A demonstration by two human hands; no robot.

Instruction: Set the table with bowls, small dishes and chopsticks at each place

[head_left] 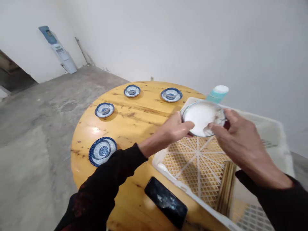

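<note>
Over the white basket, both hands hold up a round white plate [201, 118] with a dark rim. My left hand [174, 126] closes on its left edge, thumb on the white face. At the right side, my right hand [240, 134] has its fingers closed on the edge. A translucent, blurred patch near the right fingers cannot be made out. Beneath the plate lies the slatted floor of the white plastic basket [168, 173], with a bundle of wooden chopsticks [225, 189] inside it.
Blue-and-white plates with small bowls stand around the round wooden table [134, 125]: one plate [102, 151] near my left sleeve, others [104, 110] farther back. A black phone [166, 202] lies by the basket. Behind the held plate is a turquoise, white-topped container [218, 93].
</note>
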